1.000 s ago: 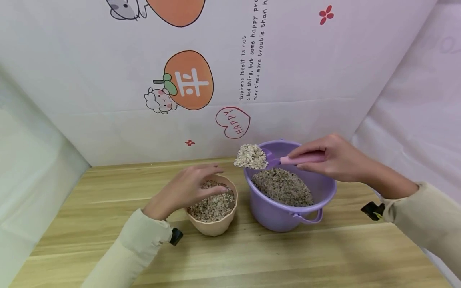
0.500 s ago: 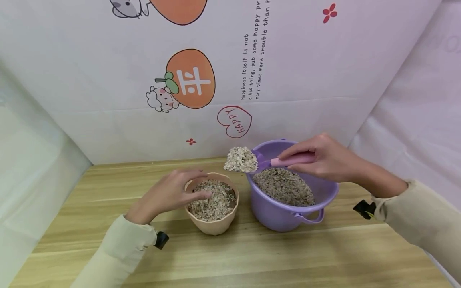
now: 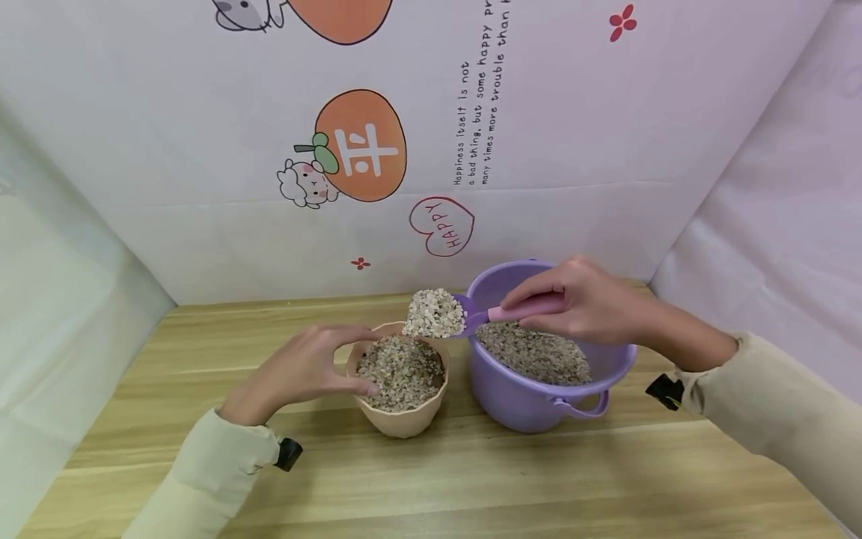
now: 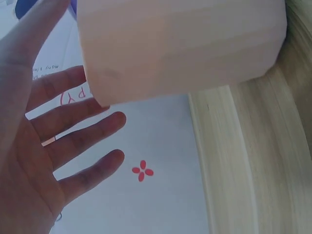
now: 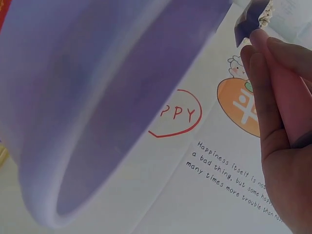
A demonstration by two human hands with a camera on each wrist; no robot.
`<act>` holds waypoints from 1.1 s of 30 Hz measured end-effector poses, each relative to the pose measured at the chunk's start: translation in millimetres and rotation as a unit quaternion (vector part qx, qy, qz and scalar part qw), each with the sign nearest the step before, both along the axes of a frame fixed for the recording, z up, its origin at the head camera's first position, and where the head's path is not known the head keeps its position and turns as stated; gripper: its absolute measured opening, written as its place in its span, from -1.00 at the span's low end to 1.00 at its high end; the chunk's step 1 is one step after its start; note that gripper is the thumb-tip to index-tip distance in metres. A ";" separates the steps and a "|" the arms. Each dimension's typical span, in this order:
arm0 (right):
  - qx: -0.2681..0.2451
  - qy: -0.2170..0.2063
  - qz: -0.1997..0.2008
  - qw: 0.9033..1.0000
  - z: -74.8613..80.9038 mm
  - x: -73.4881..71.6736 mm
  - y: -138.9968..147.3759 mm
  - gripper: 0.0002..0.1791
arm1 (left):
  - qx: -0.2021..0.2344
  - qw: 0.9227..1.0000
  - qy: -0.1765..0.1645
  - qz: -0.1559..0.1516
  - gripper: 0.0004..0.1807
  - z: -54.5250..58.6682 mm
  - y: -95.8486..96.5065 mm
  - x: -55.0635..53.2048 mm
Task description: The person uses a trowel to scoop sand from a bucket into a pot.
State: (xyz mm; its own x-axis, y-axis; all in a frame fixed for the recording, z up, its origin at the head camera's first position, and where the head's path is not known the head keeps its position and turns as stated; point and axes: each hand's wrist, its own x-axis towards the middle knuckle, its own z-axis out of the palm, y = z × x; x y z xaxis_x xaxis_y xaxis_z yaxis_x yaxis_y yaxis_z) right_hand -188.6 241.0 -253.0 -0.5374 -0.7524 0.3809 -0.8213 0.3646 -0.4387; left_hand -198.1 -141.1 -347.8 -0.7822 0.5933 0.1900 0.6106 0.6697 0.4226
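In my right hand [image 3: 579,303] I hold a small shovel by its pink handle [image 3: 528,307]. Its purple blade bears a heap of pale, coarse grains [image 3: 435,313], over the back right rim of a cream plant pot [image 3: 404,421]. Similar grains [image 3: 400,374] fill much of that pot. My left hand [image 3: 299,372] is at the pot's left side, thumb over the rim. The left wrist view shows its fingers [image 4: 80,139] spread and nearly straight beside the pot wall [image 4: 180,53]. Right of the pot stands a purple bucket [image 3: 515,404] holding more grains [image 3: 535,355].
Pot and bucket stand on a wood-grain table [image 3: 431,494], close to a printed white backdrop [image 3: 572,135]. The bucket's side handle [image 3: 584,408] sticks out toward the front right. White cloth [image 3: 60,284] hangs on the left side.
My right hand has carried the loaded shovel left and slightly down, from over the bucket to the pot's rim. My left hand has drawn back left from above the pot to its side.
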 end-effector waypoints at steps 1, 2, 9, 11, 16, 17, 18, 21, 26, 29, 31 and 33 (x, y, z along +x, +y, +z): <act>0.000 -0.005 0.003 1.000 0.0 0.2 -0.9 -0.72 | 0.001 1.000 0.001 -0.005 -0.13 -0.6 -1.0 -0.1; 0.000 -0.011 0.004 1.000 0.1 0.5 -1.7 -0.72 | 0.004 1.000 0.002 -0.010 -0.11 -1.3 -2.2 -0.4; 0.008 -0.037 0.014 0.999 -0.3 0.2 -9.9 -0.72 | 0.012 1.000 0.002 -0.014 0.01 -5.7 -9.7 0.2; 0.013 -0.043 0.020 0.999 -0.6 -0.8 -12.7 -0.73 | 0.014 1.000 0.001 -0.010 0.00 -7.4 -11.8 0.8; 0.029 -0.055 0.032 0.998 -1.4 -3.1 -20.1 -0.74 | 0.023 1.000 0.011 -0.009 -0.16 -12.0 -15.0 1.4; 0.034 -0.057 0.029 0.997 -1.4 -3.3 -21.5 -0.74 | 0.024 1.000 0.012 -0.008 -0.21 -12.5 -15.4 1.5; 0.040 -0.058 0.026 0.997 -1.1 -3.4 -22.8 -0.74 | 0.026 1.000 0.013 -0.009 -0.25 -13.1 -15.8 1.5; 0.057 -0.058 0.011 0.997 0.6 -3.4 -26.2 -0.72 | 0.029 0.999 0.016 -0.008 -0.32 -14.0 -16.9 1.4; 0.071 -0.054 0.006 0.996 2.5 -4.7 -29.9 -0.72 | 0.032 0.999 0.014 -0.009 -0.36 -14.1 -17.3 0.6; 0.074 -0.045 0.014 0.996 1.9 -6.4 -31.7 -0.74 | 0.030 0.999 0.015 -0.009 -0.35 -14.1 -17.3 -0.1; 0.078 -0.040 0.018 0.996 1.8 -7.2 -33.2 -0.76 | 0.029 0.999 0.014 -0.008 -0.34 -14.4 -17.3 -0.6; 0.082 -0.035 0.023 0.996 2.2 -7.7 -35.0 -0.77 | 0.026 1.000 0.012 -0.005 -0.34 -14.7 -17.4 -0.9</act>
State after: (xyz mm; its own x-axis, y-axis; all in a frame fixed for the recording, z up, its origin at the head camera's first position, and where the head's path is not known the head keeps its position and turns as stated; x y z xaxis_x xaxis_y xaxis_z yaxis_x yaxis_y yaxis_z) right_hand -196.3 206.1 -250.8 -0.5222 -0.8257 0.2135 -0.8085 0.3996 -0.4319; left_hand -199.0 -158.5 -362.5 -0.7707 0.5903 0.2400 0.6281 0.6402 0.4424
